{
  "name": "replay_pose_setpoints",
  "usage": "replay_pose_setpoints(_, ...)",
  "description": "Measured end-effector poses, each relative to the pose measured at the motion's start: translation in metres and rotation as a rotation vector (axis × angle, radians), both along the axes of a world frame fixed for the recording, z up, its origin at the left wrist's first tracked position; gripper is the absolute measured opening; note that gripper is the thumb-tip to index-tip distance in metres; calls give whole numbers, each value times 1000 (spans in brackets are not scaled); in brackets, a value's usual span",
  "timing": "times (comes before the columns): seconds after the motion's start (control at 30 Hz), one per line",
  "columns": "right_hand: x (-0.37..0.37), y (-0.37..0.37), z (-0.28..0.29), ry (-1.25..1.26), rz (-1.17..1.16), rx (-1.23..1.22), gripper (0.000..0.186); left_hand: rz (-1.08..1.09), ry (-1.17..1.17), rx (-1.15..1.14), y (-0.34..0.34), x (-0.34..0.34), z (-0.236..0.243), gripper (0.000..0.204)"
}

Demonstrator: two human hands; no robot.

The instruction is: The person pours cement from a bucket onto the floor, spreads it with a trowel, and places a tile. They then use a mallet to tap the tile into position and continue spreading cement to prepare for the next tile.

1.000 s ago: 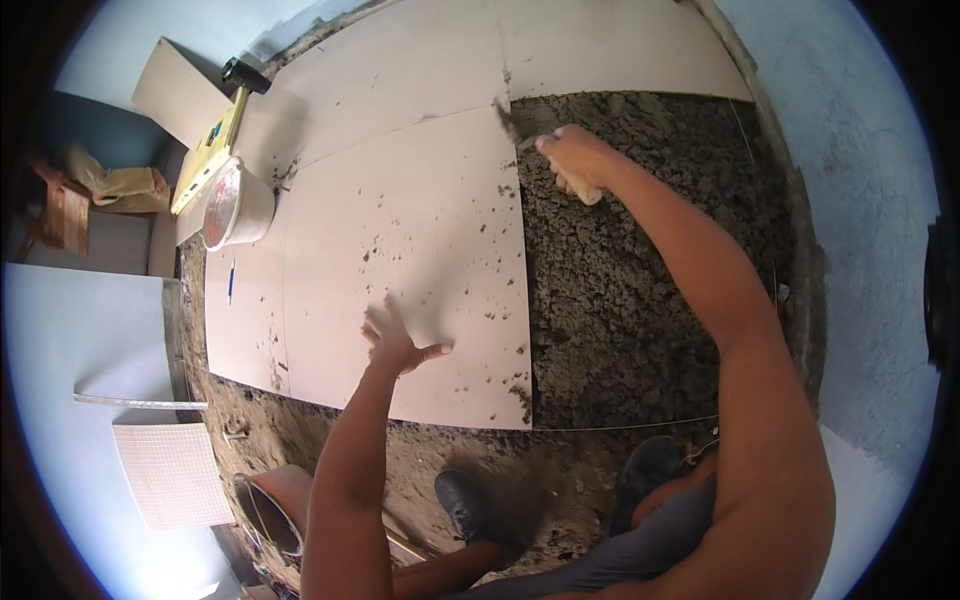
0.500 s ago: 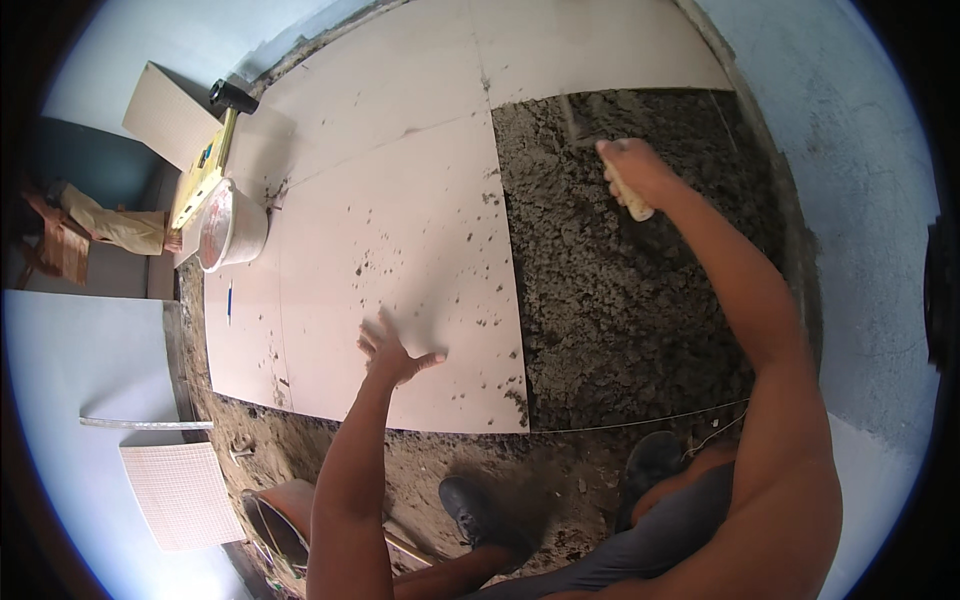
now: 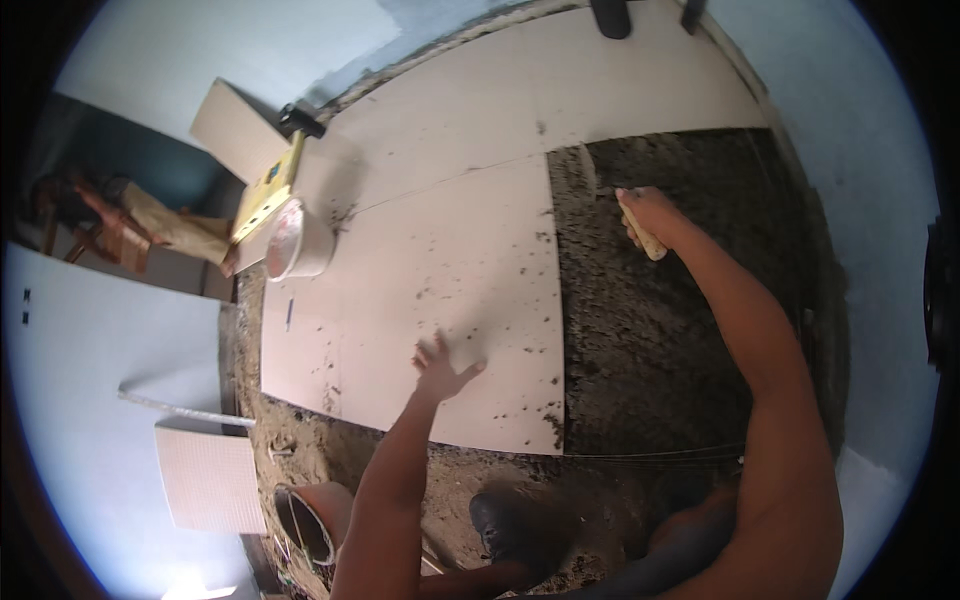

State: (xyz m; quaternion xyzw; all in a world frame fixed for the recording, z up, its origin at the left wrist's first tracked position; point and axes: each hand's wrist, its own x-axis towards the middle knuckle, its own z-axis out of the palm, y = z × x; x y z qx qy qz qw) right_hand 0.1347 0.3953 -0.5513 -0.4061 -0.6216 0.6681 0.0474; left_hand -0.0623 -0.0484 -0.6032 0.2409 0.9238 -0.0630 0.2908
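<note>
My right hand (image 3: 652, 218) is closed around the pale wooden handle (image 3: 643, 228) of a trowel, over a bed of wet dark mortar (image 3: 680, 330). The trowel's thin blade (image 3: 590, 168) is smeared by motion and lies at the mortar's far left corner, close to the tile edge. My left hand (image 3: 442, 374) rests with spread fingers on a large pale floor tile (image 3: 480, 270), holding nothing. Crumbs of mortar are scattered over that tile. A taut string (image 3: 660, 455) runs along the near edge of the mortar.
Left on the tiles stand a white bucket (image 3: 312, 248), a yellow spirit level (image 3: 268, 185) and a black-headed mallet (image 3: 302, 121). A blue pen (image 3: 290, 314) lies nearer. Another bucket (image 3: 325, 515) lies tipped on the dirt. Another person (image 3: 170, 225) is at far left; walls flank the floor.
The view has swung, so the scene sits further right and lower. The right hand still grips the trowel at the mortar's far part; the left hand stays spread on the tile.
</note>
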Motion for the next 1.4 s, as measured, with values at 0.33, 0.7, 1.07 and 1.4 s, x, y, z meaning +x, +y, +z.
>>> replay_pose_setpoints(0.33,106,75,5,-89,-325,87,45,52,-137,-115,16,13,27,143)
replay_pose_setpoints(0.7,83,25,50,-233,433,650,55,68,-118,-71,10,22,16,148)
replay_pose_setpoints(1.07,55,-32,74,-410,1023,506,44,26,-98,-3,6,28,21,146)
replay_pose_setpoints(1.4,7,-28,53,-460,907,632,41,0,-53,-66,2,25,10,146)
